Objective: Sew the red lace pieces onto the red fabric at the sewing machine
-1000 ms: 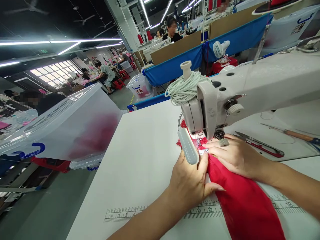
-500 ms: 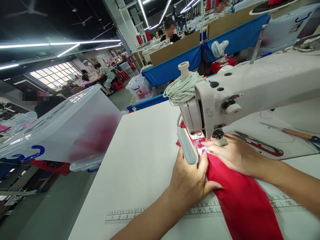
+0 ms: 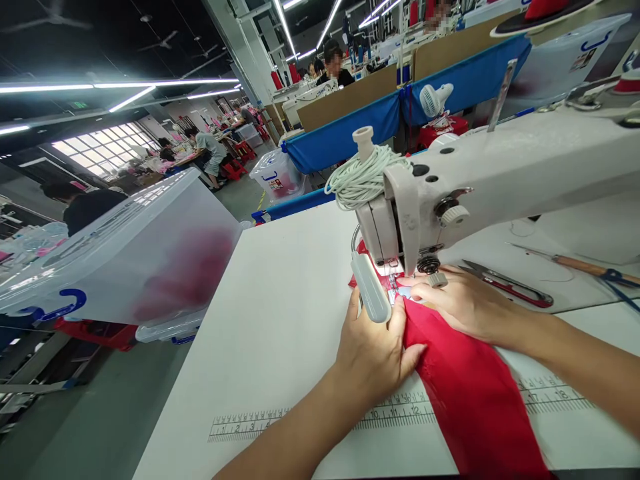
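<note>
A long strip of red fabric (image 3: 465,380) runs from the table's front edge up to the needle area of a white sewing machine (image 3: 500,177). My left hand (image 3: 373,347) lies on the fabric's left edge, fingers stretched forward and thumb spread. Part of it is behind a grey lamp (image 3: 371,288) hanging beside the machine head. From the right, my right hand (image 3: 463,303) rests on the fabric near the presser foot (image 3: 393,281), its fingers extended flat. A small pale piece lies at both hands' fingertips; its kind is unclear.
Thread snips (image 3: 510,283) and a wooden-handled pointed tool (image 3: 575,263) lie right of my right hand. A ruler scale (image 3: 250,425) is printed along the white table (image 3: 280,300). A translucent bin (image 3: 165,247) stands at the left. Other people work in the background.
The view has shifted slightly, moving the machine and hands a little left in the picture. Both hands keep nearly the same place on the red fabric.
</note>
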### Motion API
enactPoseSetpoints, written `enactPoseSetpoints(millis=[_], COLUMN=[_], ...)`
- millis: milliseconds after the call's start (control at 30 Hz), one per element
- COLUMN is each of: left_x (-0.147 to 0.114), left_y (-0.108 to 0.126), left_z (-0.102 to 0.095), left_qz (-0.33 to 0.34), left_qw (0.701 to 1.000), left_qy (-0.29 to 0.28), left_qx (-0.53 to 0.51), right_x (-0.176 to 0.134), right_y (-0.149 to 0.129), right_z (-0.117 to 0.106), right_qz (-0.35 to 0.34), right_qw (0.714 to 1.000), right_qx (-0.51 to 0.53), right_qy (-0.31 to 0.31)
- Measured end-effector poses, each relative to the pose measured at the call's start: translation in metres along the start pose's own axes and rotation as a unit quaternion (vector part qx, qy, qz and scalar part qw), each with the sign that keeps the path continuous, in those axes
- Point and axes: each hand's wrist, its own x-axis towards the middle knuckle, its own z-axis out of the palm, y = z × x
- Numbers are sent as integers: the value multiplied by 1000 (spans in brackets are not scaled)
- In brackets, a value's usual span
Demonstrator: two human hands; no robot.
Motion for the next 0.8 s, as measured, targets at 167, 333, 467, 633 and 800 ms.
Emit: enactPoseSetpoints(millis=[167, 333, 467, 633, 800], left_x=[2, 8, 8, -9, -31], left_y=[-1, 2, 9, 14, 34], left_z=[0, -16, -34, -41, -37], left_qz=[-7, -2, 54, 132, 3], left_qw=[1000, 998, 992, 984, 999], left_qy=[-7, -31, -64, -71, -10], left_qx=[-7, -54, -94, -92, -49], right_x=[1, -4, -29, -52, -36], right_y=[5, -5, -29, -61, -81], right_z=[-1, -28, -45, -47, -47], right_qz=[63, 151, 245, 288, 396], right_qw=[995, 988, 962, 949, 905], right_qx=[54, 15, -76, -55, 144], right_qy=[53, -1, -99, -119, -51])
